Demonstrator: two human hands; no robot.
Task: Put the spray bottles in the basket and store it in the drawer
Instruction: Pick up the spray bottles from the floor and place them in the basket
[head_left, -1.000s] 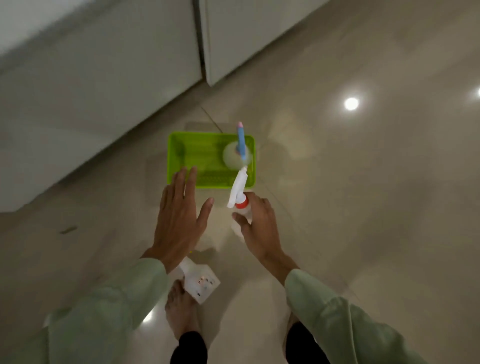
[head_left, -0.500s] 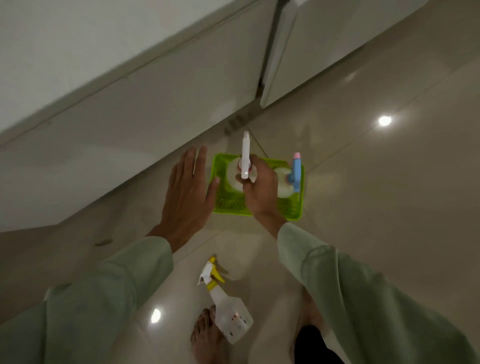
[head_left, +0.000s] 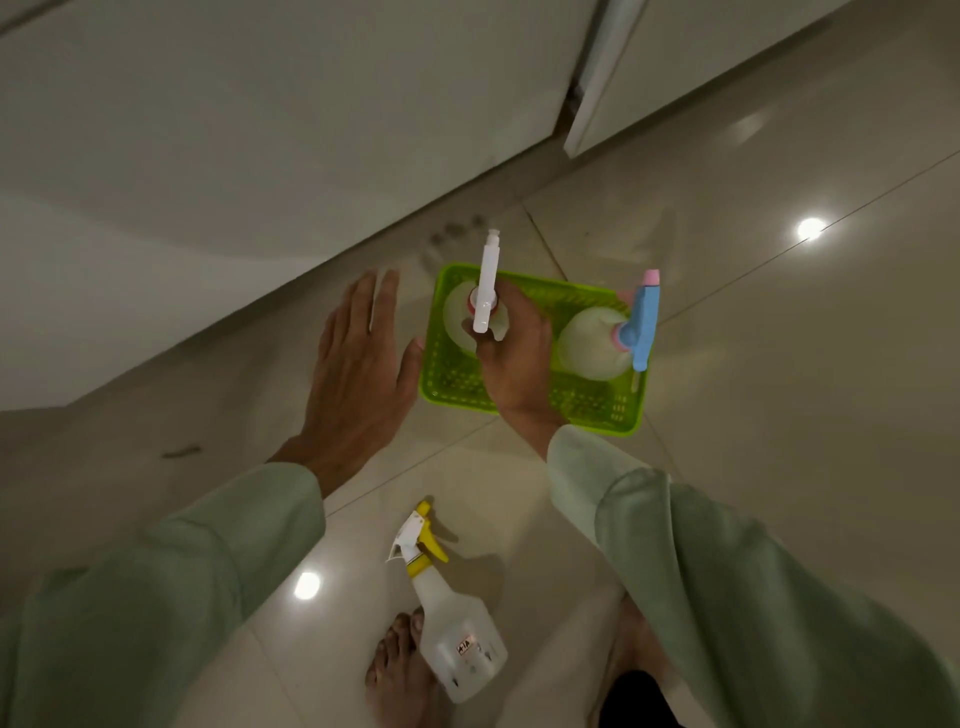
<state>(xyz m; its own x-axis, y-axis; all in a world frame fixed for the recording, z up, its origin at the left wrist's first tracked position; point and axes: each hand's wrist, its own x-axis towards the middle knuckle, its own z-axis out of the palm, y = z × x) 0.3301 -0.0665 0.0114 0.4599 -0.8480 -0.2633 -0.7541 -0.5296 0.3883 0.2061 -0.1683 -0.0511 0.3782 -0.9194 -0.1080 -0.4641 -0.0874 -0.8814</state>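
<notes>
Basket (head_left: 597, 410) of green plastic sits on the floor; the right hand (head_left: 514, 358) grips a white-nozzled bottle (head_left: 485, 291) inside it beside a blue-nozzled bottle (head_left: 597, 343). The left hand (head_left: 358, 364) hovers spread just left. A yellow-nozzled bottle (head_left: 452, 623) lies behind both hands.

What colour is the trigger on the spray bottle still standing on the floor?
Yellow: the trigger on the floor bottle, seen in the head view.

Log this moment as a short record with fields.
basket: lime-green perforated plastic basket on the tiled floor
in basket: round bottle with blue-and-pink sprayer
right hand: grips white-nozzle spray bottle inside the basket
left hand: open, empty, beside the basket
outside basket: clear bottle with yellow trigger, by a bare foot
</notes>
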